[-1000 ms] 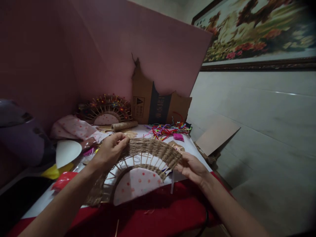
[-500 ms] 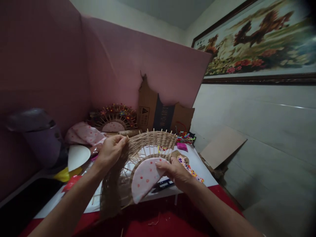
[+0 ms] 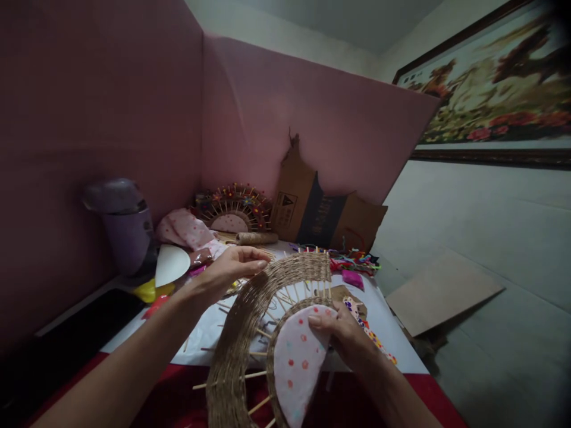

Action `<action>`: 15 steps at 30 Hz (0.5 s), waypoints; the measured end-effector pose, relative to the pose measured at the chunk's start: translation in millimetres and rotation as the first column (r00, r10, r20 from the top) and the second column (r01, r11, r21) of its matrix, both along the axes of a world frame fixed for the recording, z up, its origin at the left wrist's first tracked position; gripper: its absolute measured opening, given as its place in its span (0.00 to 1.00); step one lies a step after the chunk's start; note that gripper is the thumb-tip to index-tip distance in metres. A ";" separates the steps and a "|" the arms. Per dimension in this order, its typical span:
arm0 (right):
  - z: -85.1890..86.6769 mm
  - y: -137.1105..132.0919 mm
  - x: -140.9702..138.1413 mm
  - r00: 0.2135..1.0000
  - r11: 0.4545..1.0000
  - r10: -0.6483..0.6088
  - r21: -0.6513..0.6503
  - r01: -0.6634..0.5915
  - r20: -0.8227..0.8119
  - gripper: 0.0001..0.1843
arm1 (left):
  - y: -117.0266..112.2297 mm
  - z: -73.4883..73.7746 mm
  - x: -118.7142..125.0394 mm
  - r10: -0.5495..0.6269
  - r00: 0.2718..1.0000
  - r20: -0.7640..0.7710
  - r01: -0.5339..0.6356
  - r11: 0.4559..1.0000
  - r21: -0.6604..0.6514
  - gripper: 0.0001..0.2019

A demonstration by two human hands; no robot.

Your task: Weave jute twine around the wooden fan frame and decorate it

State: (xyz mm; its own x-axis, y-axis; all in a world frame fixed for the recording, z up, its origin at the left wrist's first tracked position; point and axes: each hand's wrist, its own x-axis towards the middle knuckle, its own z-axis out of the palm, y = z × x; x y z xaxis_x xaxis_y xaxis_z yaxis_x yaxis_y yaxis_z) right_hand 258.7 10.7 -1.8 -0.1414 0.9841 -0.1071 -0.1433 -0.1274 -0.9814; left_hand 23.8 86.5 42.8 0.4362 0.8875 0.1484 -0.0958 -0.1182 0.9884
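Observation:
A half-round fan of jute cord (image 3: 250,309) woven over thin wooden sticks is held up over the table, turned on its side. Its core is a pink half-disc with red dots (image 3: 297,362). My right hand (image 3: 339,333) grips that pink core, thumb on its face. Just left of the woven rim's top, my left hand (image 3: 227,270) hovers with the fingers loosely curled and nothing visible in them.
A finished fan with coloured beads (image 3: 234,208) leans on the pink wall beside a torn cardboard box (image 3: 312,208). Coloured cords (image 3: 352,258), a jute spool (image 3: 256,238), dotted fabric (image 3: 185,229), a white cone (image 3: 172,264) and a purple pot (image 3: 122,223) crowd the white sheet (image 3: 392,339).
The fan was lifted off the table and rotated onto its side. My right hand shifted from the rim to the pink core. My left hand let go of the rim.

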 end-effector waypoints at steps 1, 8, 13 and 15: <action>-0.7 -0.3 0.1 1.000 1.000 0.014 0.006 -0.014 0.007 0.17 | 0.2 -1.1 1.4 -0.015 1.000 0.008 0.015 0.999 -0.039 0.12; 4.9 -7.2 -1.4 0.999 0.999 -0.043 -0.010 0.043 0.017 0.18 | 2.8 -3.6 4.5 -0.018 0.999 -0.037 0.013 0.991 -0.135 0.18; 5.2 -6.6 -0.2 0.999 1.000 -0.030 0.000 0.030 0.013 0.17 | -0.1 0.4 4.9 0.005 0.999 -0.040 -0.010 0.991 -0.132 0.18; 3.5 -5.1 1.5 1.000 1.000 0.010 0.013 -0.011 0.019 0.18 | -0.5 1.9 4.7 0.010 0.999 -0.035 -0.014 0.991 -0.129 0.19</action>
